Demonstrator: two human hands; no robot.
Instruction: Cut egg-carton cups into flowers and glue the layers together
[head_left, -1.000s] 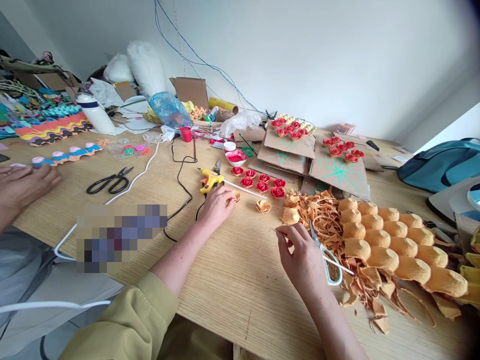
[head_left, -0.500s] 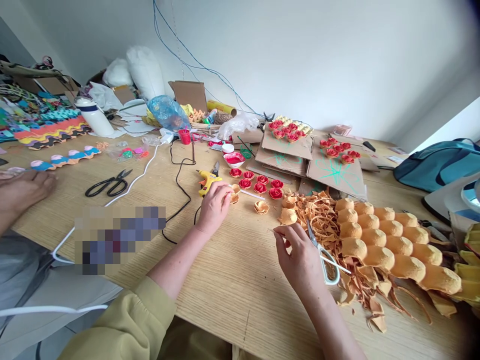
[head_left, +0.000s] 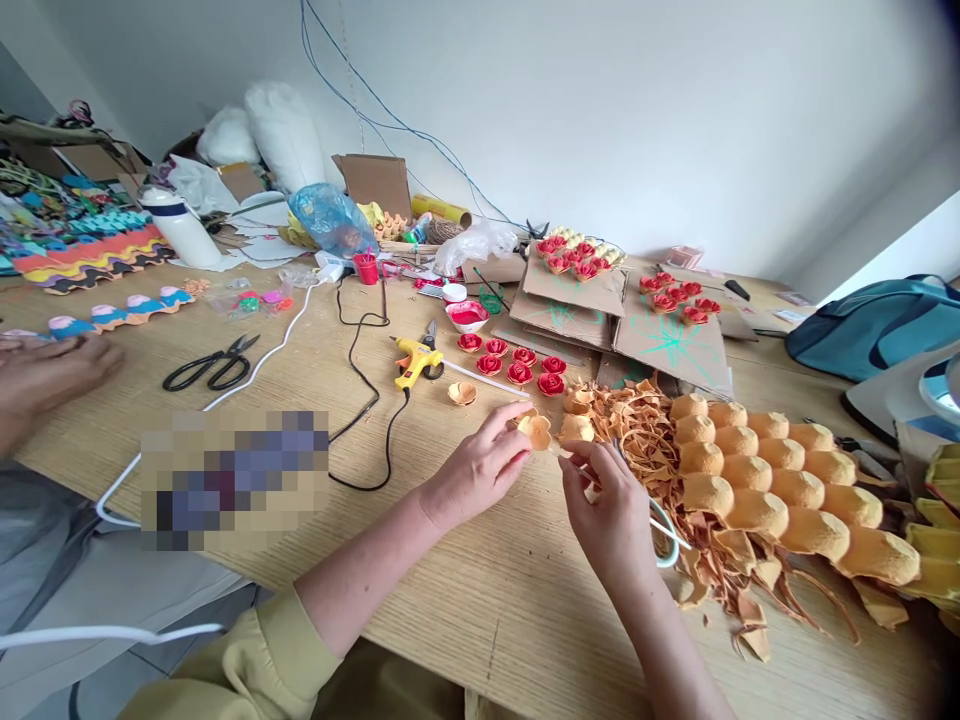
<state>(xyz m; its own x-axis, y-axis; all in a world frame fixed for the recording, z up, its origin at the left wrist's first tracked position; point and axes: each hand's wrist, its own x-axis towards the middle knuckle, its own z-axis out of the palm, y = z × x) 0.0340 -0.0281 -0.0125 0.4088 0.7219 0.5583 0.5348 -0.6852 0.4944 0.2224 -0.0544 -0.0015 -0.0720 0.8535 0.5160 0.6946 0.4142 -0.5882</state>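
Left hand: thumb and fingers closed lightly on the left edge of a petalled cup, which sits between the two hands, hollow side showing; whether it is clear of the table cannot be told. Right hand: thumb and forefinger nearly together just beside the cup, apparently pinching a thin pale piece — too small to identify. Step in hand, as judged: bringing cup and piece together. The next move would call for a steady left hold and a careful right fingertip — the rim looks thin. A second cup rests near the yellow glue gun; red flowers stand behind. Shredded scraps and moulded tray cups lie to the right.
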